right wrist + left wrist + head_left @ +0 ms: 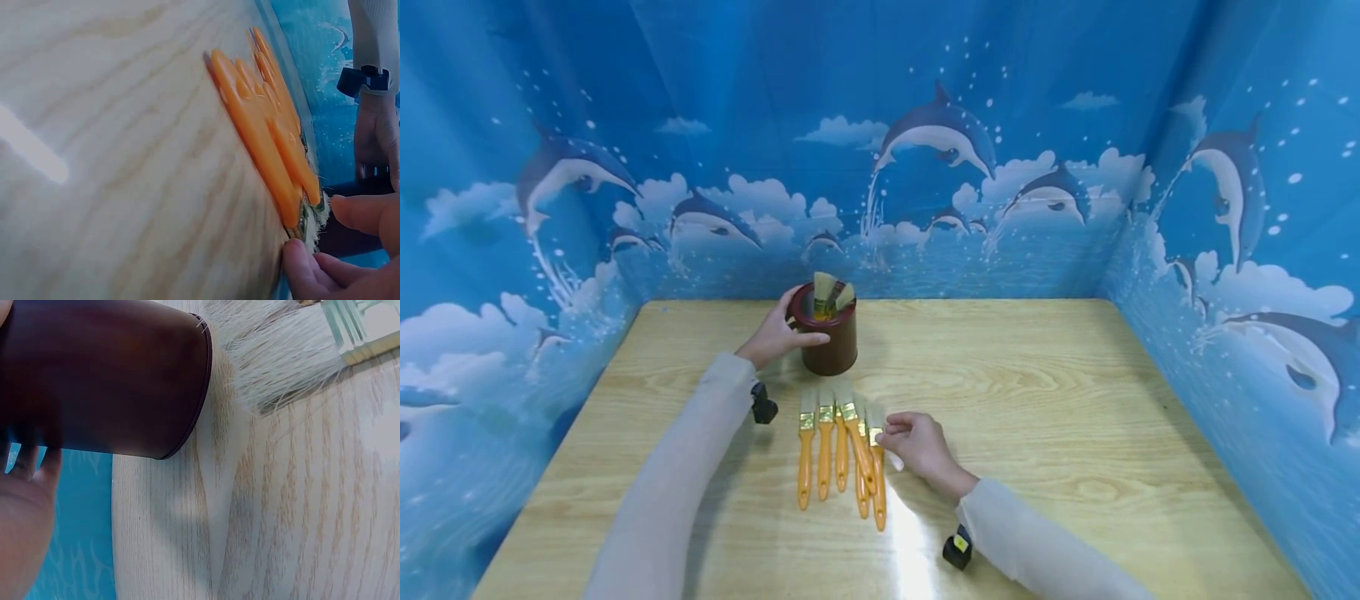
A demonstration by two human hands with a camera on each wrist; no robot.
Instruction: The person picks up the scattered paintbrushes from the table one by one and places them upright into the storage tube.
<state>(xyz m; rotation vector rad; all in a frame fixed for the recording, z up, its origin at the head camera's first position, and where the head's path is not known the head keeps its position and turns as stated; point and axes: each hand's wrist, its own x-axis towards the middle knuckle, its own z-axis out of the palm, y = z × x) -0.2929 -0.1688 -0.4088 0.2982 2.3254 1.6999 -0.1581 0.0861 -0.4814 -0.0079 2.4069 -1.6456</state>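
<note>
My left hand point(778, 332) grips a dark brown cylindrical pot point(833, 343), thumb across its near side and fingers round the left. In the left wrist view the pot point(106, 375) leans across the upper left. Paintbrushes stand in it with their pale bristles point(823, 287) up. In front of it lie several paintbrushes point(825, 454) with orange handles, side by side, bristles toward the pot. My right hand point(921, 446) is at the metal band of the rightmost brush point(878, 475). In the right wrist view a fingertip point(294, 250) meets the band, with the thumb held apart.
The wood-grain table point(1037, 400) extends to both sides of the brushes. A blue curtain point(880, 150) printed with dolphins rises behind and beside it. Small black devices point(764, 404) are strapped at both wrists. Light glares off the tabletop near the front.
</note>
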